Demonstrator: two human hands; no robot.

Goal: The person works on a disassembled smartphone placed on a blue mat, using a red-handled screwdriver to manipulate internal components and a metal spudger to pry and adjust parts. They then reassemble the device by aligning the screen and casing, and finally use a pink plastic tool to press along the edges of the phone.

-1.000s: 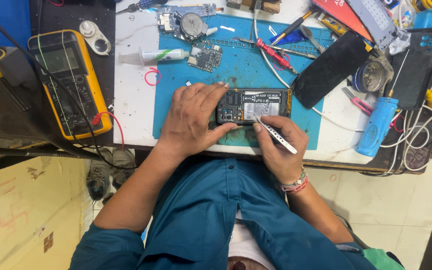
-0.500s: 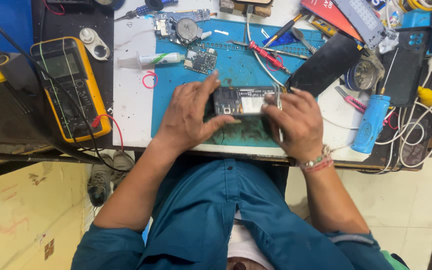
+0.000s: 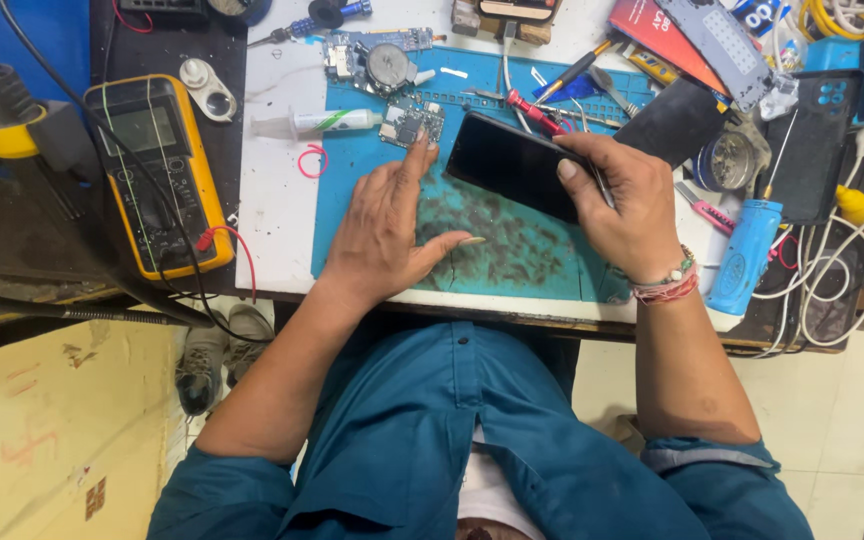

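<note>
A black smartphone [image 3: 512, 165] is tilted up off the blue work mat [image 3: 502, 250], its dark glass side facing me. My right hand [image 3: 627, 205] grips its right end and also holds a thin tool against the palm. My left hand [image 3: 387, 235] rests flat on the mat just left of the phone, fingers spread, the index finger pointing up toward a small circuit board [image 3: 410, 122]. The left fingertips are close to the phone's left edge, apart from it.
A yellow multimeter [image 3: 157, 175] with a red lead lies at the left. A syringe tube [image 3: 317, 123], a larger circuit board [image 3: 372, 58], red-handled tweezers [image 3: 537, 112], a blue cylinder [image 3: 742, 258], a black phone cover [image 3: 812, 145] and tangled cables crowd the bench.
The phone lay flat with its open inside facing up; it is now flipped over and lifted at an angle in my right hand. My left hand has come off it onto the mat.
</note>
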